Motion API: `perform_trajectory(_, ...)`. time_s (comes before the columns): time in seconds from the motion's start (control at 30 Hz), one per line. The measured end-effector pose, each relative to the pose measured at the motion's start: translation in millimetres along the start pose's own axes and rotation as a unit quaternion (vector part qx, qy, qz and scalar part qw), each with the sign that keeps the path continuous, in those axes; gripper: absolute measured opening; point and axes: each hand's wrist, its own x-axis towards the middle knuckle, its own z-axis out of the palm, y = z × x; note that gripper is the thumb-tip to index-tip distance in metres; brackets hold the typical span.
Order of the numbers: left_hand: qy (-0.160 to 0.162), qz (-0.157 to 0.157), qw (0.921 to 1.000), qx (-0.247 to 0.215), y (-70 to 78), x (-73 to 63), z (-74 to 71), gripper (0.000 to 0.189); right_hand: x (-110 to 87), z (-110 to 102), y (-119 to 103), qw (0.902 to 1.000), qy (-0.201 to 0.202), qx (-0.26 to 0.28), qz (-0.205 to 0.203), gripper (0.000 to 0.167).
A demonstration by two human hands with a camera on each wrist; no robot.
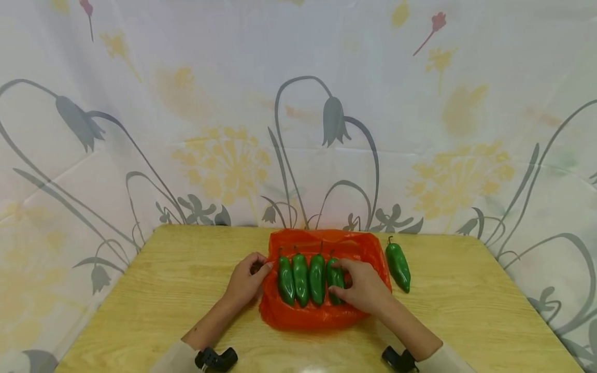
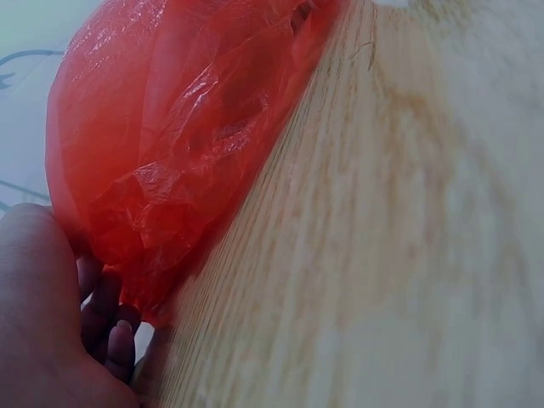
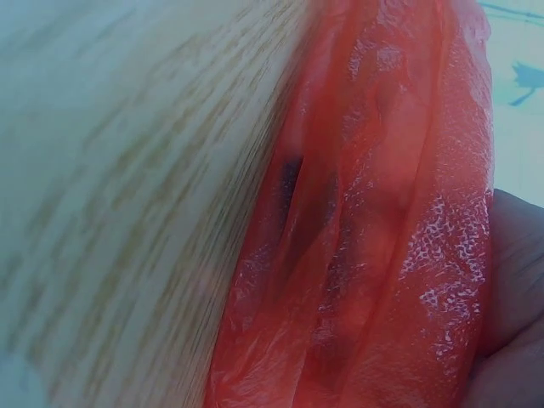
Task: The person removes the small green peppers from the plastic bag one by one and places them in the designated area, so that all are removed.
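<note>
A red plastic bag (image 1: 322, 317) lies spread with its mouth open on the table, several green peppers (image 1: 300, 280) side by side in it, stems pointing away from me. With thumb and fingers my right hand (image 1: 366, 287) grips the rightmost pepper (image 1: 334, 274) of the row. At the bag's left edge, my left hand (image 1: 246, 280) pinches the plastic. In the left wrist view, curled fingers (image 2: 102, 314) meet the bag's crumpled side (image 2: 170, 153). The bag's wall (image 3: 382, 238) hides the right fingertips in the right wrist view.
One more green pepper (image 1: 398, 267) lies on the wooden table (image 1: 196, 269), just right of the bag. Behind the table's far edge hangs a white cloth (image 1: 298, 171) printed with flowers. Black wrist devices (image 1: 216, 358) sit by both sleeves.
</note>
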Motion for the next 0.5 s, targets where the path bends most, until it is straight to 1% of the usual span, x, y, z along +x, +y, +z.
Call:
perform_trajectory(0.17,-0.002,0.005,1.0,-0.001,0.4,0.5,-0.6,0.006,0.6,-0.7,-0.3,1.0,0.003,0.008,0.002,0.045)
perform_trajectory(0.5,-0.003,0.002,1.0,0.007,-0.3,0.3,-0.9,0.006,-0.6,-0.5,-2.3,0.9999,0.015,0.006,0.002,0.044)
